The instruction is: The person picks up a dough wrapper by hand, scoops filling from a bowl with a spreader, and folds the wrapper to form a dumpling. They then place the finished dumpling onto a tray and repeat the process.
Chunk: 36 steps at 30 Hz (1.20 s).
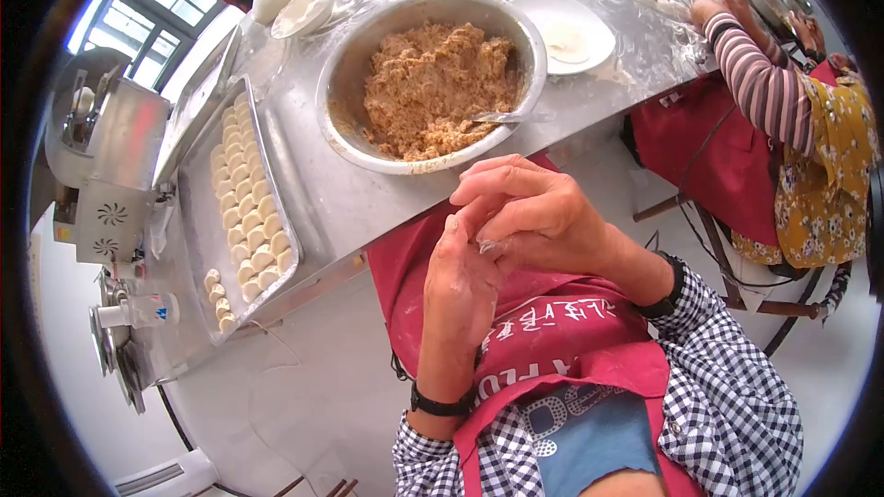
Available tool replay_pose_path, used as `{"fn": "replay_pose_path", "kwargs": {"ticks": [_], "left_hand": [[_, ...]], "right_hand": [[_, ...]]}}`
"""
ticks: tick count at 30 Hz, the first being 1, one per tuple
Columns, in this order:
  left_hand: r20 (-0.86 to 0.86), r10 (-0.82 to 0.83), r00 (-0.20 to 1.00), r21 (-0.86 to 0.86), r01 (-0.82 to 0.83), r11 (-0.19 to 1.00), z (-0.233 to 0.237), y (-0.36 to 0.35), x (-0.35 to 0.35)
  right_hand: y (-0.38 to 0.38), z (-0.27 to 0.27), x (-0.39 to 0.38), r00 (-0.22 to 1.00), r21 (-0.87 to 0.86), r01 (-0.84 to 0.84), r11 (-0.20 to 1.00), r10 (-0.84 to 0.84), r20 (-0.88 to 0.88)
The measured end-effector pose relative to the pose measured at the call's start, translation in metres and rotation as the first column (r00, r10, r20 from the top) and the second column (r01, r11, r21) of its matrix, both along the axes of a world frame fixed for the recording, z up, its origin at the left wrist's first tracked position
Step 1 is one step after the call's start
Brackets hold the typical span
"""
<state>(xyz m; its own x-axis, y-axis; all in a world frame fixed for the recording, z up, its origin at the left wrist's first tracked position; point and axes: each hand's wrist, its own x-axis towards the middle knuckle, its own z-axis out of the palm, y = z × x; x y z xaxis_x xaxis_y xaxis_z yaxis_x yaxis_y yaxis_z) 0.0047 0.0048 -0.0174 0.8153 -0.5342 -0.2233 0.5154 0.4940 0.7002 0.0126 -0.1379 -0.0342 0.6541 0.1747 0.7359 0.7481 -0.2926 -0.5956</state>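
My left hand (463, 281) and my right hand (543, 221) meet above my red apron, just off the table's front edge. Their fingers are curled and pressed together. Between them a small bit of white dough (488, 246) peeks out; most of it is hidden by the fingers. Beyond my hands stands a large metal bowl (336, 133) of brown minced filling (437, 83). A metal utensil (502, 117) rests in the filling, its handle over the bowl's rim.
To the left lies a metal tray (198, 221) with rows of pale dumplings (244, 193). A white plate (589, 32) with a round wrapper (564, 41) sits right of the bowl. A co-worker's striped sleeve (750, 74) reaches over the table at right. A machine (115, 156) stands far left.
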Motion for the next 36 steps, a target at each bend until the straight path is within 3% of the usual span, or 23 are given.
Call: {"fn": "replay_pose_path", "kwargs": {"ticks": [2, 4, 8, 13, 15, 21, 24, 30, 36], "left_hand": [[0.025, -0.001, 1.0, 0.019, 0.0, 1.0, -0.001, 0.001, -0.002], [0.053, -0.013, 0.999, 0.047, 0.011, 0.999, -0.004, 0.003, -0.002], [0.037, -0.031, 0.999, 0.079, 0.028, 0.996, 0.004, -0.001, -0.003], [-0.021, -0.108, 0.994, 0.055, 0.109, 0.993, -0.009, 0.004, -0.001], [-0.018, -0.1, 0.995, 0.064, 0.101, 0.993, -0.008, 0.001, -0.002], [0.008, -0.114, 0.993, 0.091, 0.113, 0.989, -0.007, 0.003, -0.001], [-0.034, -0.107, 0.994, 0.128, 0.111, 0.986, -0.007, 0.002, -0.001], [0.091, -0.14, 0.986, 0.102, 0.131, 0.986, 0.004, -0.001, -0.005], [-0.024, -0.114, 0.993, 0.115, 0.116, 0.987, -0.014, 0.007, -0.004]], "right_hand": [[0.001, -0.001, -0.003, 1.0, 0.01, 0.02, 1.0, -0.02, -0.002], [0.005, -0.009, -0.004, 0.981, 0.122, -0.05, 0.991, 0.072, -0.178], [-0.003, -0.002, -0.002, 0.998, 0.023, -0.052, 0.998, 0.051, 0.019], [-0.001, 0.008, -0.011, 0.984, 0.062, -0.052, 0.997, 0.062, -0.165], [-0.006, 0.002, -0.01, 0.996, 0.033, -0.064, 0.997, 0.066, -0.067], [-0.007, 0.0, -0.014, 0.982, 0.055, -0.109, 0.993, 0.116, -0.147], [-0.008, 0.004, -0.015, 0.984, 0.06, -0.139, 0.988, 0.145, -0.1], [-0.011, -0.007, -0.012, 0.979, 0.055, -0.169, 0.984, 0.174, -0.108], [-0.006, 0.003, -0.018, 0.979, 0.054, -0.116, 0.992, 0.124, -0.16]]}}
